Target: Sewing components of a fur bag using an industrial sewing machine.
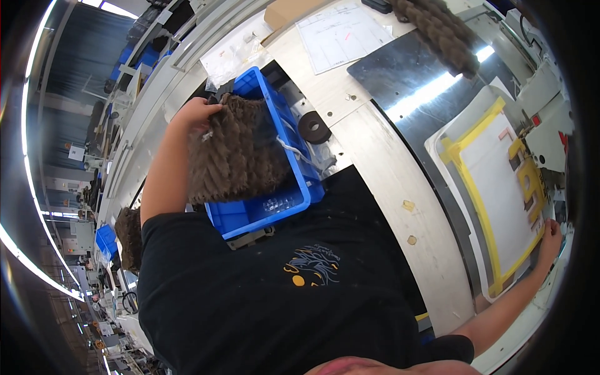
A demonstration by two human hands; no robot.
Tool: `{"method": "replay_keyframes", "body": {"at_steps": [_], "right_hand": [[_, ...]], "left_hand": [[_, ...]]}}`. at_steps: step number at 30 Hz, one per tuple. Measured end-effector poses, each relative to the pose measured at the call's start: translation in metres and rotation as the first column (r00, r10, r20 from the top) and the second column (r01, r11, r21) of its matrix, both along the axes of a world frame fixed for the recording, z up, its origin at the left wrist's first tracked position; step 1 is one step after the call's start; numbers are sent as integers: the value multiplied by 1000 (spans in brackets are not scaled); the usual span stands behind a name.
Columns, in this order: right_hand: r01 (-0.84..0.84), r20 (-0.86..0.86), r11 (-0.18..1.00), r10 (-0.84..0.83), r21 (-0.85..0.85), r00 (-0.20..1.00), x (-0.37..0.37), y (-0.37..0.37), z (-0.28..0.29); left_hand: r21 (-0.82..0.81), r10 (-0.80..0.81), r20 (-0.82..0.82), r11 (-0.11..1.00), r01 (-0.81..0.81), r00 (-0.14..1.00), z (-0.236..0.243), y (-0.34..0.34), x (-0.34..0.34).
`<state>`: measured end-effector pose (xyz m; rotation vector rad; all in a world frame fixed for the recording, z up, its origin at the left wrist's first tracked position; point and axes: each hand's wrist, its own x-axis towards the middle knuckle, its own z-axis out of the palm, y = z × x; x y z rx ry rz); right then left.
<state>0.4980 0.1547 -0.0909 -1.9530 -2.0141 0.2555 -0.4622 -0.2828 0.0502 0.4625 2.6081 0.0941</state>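
On the left, my left hand (199, 114) is closed on the upper edge of a brown fur piece (234, 153) with ridged, shaggy pile. The fur hangs over and into a blue plastic bin (265, 222), hiding part of its inside. Far to the right, my right hand (551, 237) reaches past a white template board (500, 187) edged with yellow tape. Its fingers look curled together beside the board's right edge, next to the machine; whatever they hold or touch is too small to make out. Yellow blocks (530, 187) sit along that side of the board.
A dark tape roll (314, 127) lies beside the bin. Paper sheets (340, 34) lie on the pale table (381, 181). Another brown fur piece (440, 34) rests on a shiny dark plate (406, 81). A pale machine (544, 137) stands at the right.
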Motion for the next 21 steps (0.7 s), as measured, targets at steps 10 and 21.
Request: {"method": "replay_keyframes", "body": {"at_steps": [10,21], "right_hand": [[-29,-58,999,27,-27,998,-13,-3,1],[-32,-76,999,30,-25,997,-24,-13,8]], "left_hand": [[287,-209,-123,928,236,970,-12,-10,-3],[321,-49,19,946,40,999,-23,-30,-36]]}}
